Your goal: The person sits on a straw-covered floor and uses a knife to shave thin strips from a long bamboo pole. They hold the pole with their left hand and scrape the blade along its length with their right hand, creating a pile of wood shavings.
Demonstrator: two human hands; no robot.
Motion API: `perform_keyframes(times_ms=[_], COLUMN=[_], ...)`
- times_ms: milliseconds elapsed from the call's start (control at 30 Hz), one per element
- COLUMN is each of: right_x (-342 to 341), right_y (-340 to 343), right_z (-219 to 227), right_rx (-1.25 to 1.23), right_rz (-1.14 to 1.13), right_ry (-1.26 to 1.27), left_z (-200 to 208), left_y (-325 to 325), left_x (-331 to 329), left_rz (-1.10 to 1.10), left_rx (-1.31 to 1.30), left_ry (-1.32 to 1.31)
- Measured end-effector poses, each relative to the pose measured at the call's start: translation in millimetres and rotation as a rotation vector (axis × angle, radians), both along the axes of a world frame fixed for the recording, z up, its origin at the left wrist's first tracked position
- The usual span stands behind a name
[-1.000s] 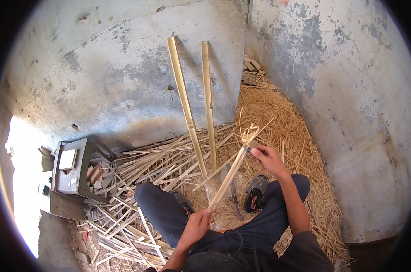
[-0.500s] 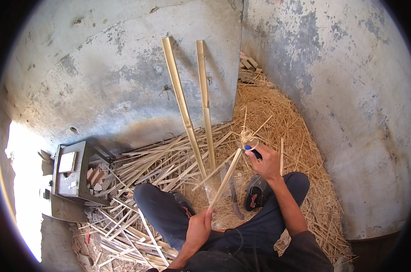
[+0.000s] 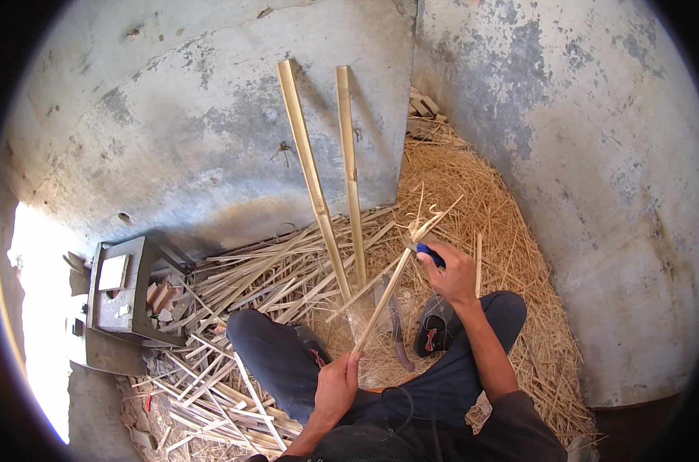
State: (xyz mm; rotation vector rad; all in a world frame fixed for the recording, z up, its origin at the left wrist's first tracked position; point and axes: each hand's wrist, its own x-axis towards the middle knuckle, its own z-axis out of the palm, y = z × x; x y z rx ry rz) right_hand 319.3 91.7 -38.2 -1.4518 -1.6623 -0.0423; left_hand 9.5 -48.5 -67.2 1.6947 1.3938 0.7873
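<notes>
While the left hand (image 3: 335,385) grips the bamboo strip's (image 3: 380,300) lower end near frame centre, steadying it, the right hand (image 3: 451,271) closes on a blue-handled knife (image 3: 429,254) at its frayed top.

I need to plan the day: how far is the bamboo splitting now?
Done: many split strips lie piled on the floor. In hand: left hand steadies a bamboo strip; right hand works a blue-handled knife at its frayed top. Left: two long bamboo pieces lean against the wall.
</notes>
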Motion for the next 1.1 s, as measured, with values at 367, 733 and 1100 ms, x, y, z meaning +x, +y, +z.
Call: perform_keyframes(times_ms=[367,733,1100], right_x=[1.4,35.6,14.0], right_y=[1.4,-0.8,21.8], right_z=[3.7,24.3,11.4], right_rx=[-0.144,-0.381,-0.069], right_rz=[0.028,0.182,0.117], right_ry=[0.061,0.56,0.128], left_z=[12.6,-3.2,16.3], left_y=[9.7,11.5,10.4], left_x=[-5.3,-5.2,2.7], left_rz=[-0.045,-0.079,-0.125], left_rx=[-0.205,-0.301,-0.289], left_ry=[-0.096,-0.147,-0.055])
